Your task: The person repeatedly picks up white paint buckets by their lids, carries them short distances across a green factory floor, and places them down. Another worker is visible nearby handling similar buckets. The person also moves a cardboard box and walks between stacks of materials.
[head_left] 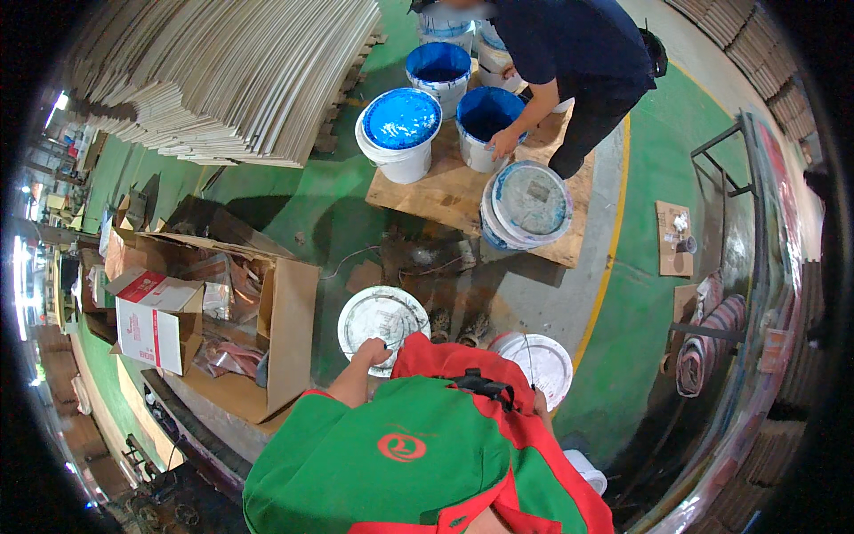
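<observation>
My left hand (370,354) is closed on the wire handle of a lidded white bucket (383,319), whose pale lid is smudged grey. To the right, a second lidded bucket (536,363) has its thin wire handle drawn up toward my right hand (541,406). That hand is closed at the handle's end, partly hidden by my red and green clothing (382,436). Both buckets look upright, one on each side of my body. Whether they touch the floor cannot be seen.
Ahead, a wooden pallet (418,198) bears several blue-stained buckets; a co-worker (578,53) bends over an open one (487,116). At left stands an open carton (289,334) of plastic-wrapped things, below stacked boards (240,80). A metal rack (756,178) lines the right.
</observation>
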### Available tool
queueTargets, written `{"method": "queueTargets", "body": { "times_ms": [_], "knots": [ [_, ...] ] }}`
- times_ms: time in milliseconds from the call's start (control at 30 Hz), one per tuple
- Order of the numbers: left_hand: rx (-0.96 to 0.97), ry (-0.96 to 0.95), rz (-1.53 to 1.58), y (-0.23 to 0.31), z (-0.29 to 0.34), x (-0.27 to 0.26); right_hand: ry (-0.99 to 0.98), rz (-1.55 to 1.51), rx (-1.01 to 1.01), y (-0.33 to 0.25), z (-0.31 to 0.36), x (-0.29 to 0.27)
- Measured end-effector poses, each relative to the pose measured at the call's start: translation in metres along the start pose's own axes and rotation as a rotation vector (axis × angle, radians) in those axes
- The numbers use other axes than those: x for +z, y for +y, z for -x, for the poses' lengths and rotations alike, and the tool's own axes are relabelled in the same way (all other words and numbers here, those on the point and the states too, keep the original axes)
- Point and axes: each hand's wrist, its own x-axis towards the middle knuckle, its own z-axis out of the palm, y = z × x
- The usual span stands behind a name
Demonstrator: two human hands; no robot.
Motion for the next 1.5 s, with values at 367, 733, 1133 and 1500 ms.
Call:
{"method": "queueTargets", "body": {
  "times_ms": [367,733,1133,1500],
  "knots": [
    [-0.047,0.04,0.066,-0.005,0.008,0.018,-0.016,0.004,-0.003,0.006,0.003,0.003],
    [-0.122,0.047,0.162,-0.011,0.014,0.035,-0.027,-0.014,-0.001,0.015,0.012,0.002],
    [-0.16,0.074,0.211,-0.01,0.022,0.031,-0.042,-0.009,-0.022,0.013,0.018,0.008],
    [-0.075,0.059,0.133,-0.015,0.02,0.026,-0.06,0.019,-0.08,-0.01,0.008,0.002]
  ]
}}
